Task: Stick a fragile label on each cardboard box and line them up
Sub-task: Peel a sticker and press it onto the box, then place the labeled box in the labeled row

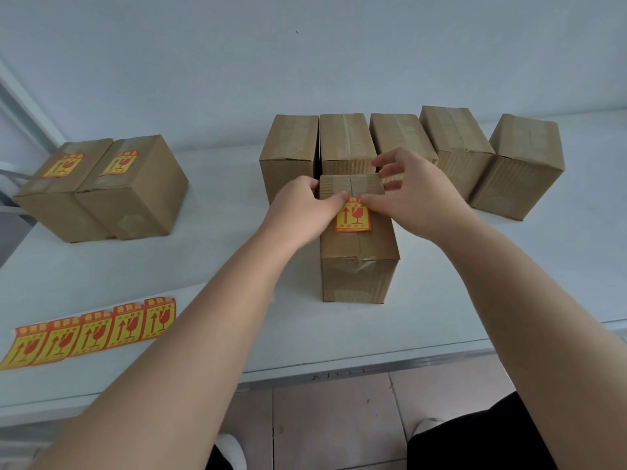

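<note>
Head cam: your left hand (305, 201) and right hand (407, 188) are both on the front box (359, 269), fingers curled round its far end, thumbs pressing the top edge of the fragile label (353, 218) on its top; five bare boxes (346, 140) lined up just behind; two labelled boxes (101, 191) far left; label strip (88, 334) near the table (237, 266) edge.

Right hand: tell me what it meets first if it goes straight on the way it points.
Probably the left hand, fingertip to fingertip with the right hand on the label; depth is unclear.
</note>
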